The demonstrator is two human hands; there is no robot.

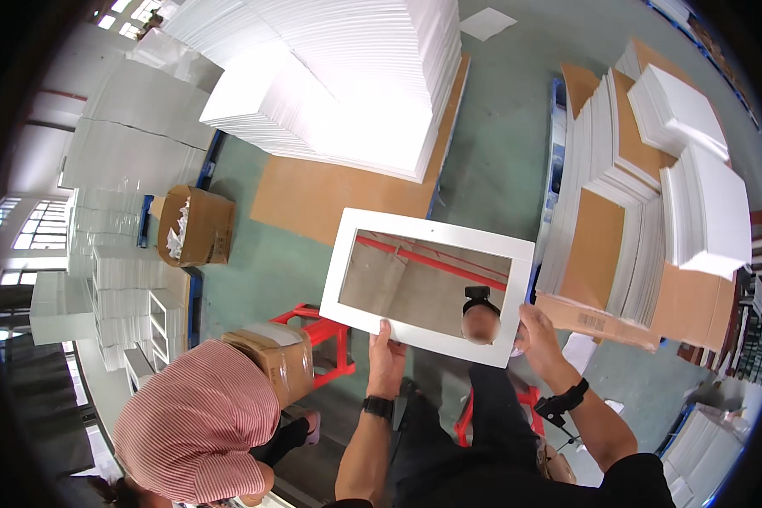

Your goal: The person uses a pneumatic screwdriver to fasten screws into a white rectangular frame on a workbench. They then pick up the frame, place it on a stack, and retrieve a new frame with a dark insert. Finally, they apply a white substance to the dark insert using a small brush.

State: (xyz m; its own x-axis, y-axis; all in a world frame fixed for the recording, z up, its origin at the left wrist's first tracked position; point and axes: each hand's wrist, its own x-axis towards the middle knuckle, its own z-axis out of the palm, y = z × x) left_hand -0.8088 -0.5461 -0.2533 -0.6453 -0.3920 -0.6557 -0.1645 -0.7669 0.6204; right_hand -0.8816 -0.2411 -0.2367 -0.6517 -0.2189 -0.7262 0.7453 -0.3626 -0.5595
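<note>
A rectangular mirror with a wide white frame [437,225] is held up in front of me, tilted slightly down to the right. Its glass reflects a pale ceiling and red pipes. My left hand [386,366] grips the lower edge left of the middle, thumb on the front of the frame and the other fingers mostly hidden behind. At the lower right side, my right hand [540,342] is closed round the frame edge. Both wrists wear black straps.
A co-worker in a striped shirt [199,419] bends at lower left beside a taped carton [284,360] and a red stand [339,343]. Tall white sheet stacks [356,93] stand ahead, layered stacks [601,245] on the right. An open cardboard box [213,227] sits left.
</note>
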